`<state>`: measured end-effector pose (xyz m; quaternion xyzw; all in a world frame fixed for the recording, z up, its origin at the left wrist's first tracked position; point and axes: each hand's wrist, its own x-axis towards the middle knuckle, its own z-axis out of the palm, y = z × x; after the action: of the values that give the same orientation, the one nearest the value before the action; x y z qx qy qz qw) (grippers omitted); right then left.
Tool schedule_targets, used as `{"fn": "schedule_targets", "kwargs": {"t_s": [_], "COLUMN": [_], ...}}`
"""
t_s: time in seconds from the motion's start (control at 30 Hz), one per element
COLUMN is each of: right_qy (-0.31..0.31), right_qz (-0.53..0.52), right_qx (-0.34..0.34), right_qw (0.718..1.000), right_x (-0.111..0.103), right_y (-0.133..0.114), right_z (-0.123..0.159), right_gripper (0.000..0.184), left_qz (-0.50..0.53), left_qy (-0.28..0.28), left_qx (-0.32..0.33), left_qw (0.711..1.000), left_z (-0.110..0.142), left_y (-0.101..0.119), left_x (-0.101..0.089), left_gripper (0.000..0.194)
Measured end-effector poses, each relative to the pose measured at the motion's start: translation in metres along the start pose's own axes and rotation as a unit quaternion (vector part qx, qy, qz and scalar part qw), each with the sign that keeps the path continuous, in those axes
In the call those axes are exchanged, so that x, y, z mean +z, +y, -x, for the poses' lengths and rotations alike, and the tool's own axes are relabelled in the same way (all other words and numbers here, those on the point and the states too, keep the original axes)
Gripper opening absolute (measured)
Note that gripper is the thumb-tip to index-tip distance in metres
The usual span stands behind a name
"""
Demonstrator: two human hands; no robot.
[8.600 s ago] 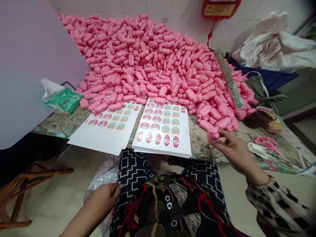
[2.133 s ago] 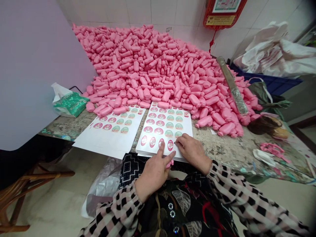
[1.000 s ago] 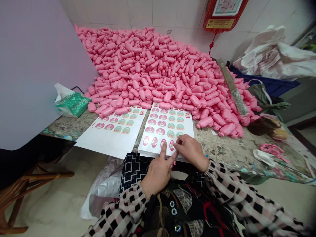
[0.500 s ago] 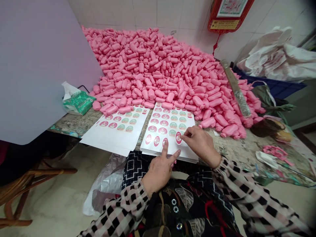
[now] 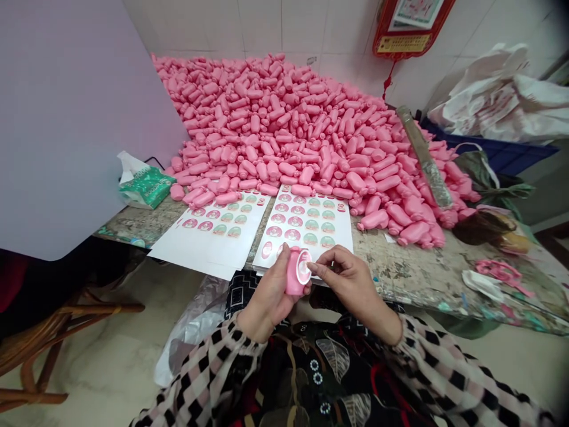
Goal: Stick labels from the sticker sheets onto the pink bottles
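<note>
My left hand (image 5: pixel 267 296) grips a pink plastic bottle (image 5: pixel 293 271) upright in front of my chest, just above the near edge of the sheets. An oval pink-and-white sticker (image 5: pixel 303 267) sits at the bottle's end. The thumb and forefinger of my right hand (image 5: pixel 351 284) are closed at the sticker's edge. Behind my hands lies a stack of white sticker sheets (image 5: pixel 302 222) printed with round and oval labels, its lower row partly hidden. A second sheet stack (image 5: pixel 217 237) lies to its left. A large heap of pink bottles (image 5: pixel 275 124) rises beyond both.
The worn, paint-stained table (image 5: pixel 400 273) holds a green tissue packet (image 5: pixel 146 188) at the left and pink scraps (image 5: pixel 500 271) at the right. A long wrapped rod (image 5: pixel 422 157) lies on the heap. A white sack (image 5: pixel 498 95) and blue crate (image 5: pixel 498 145) stand behind it.
My left hand has left the sheet and now holds a pink bottle. My right hand has moved left from the sheet's lower row to the bottle's end, where the oval sticker now sits.
</note>
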<state>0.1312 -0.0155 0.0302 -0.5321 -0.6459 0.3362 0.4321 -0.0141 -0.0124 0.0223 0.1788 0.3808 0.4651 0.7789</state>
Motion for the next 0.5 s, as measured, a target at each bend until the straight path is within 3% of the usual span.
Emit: {"fn": "schedule_targets", "kwargs": {"t_s": [0.23, 0.5], "right_qy": [-0.012, -0.045], "right_qz": [0.04, 0.072], "right_qx": [0.006, 0.007], "right_qw": [0.999, 0.996], "right_x": [0.003, 0.004], "right_y": [0.006, 0.012], "right_z": [0.006, 0.006], "right_gripper": [0.026, 0.023], "left_qz": [0.023, -0.01], "left_qy": [-0.034, -0.032], "left_qx": [-0.013, -0.002], "left_qw": [0.999, 0.999], "left_z": [-0.006, -0.002], "left_y": [-0.008, -0.004], "left_x": [0.0, 0.003], "left_gripper": [0.045, 0.052]}}
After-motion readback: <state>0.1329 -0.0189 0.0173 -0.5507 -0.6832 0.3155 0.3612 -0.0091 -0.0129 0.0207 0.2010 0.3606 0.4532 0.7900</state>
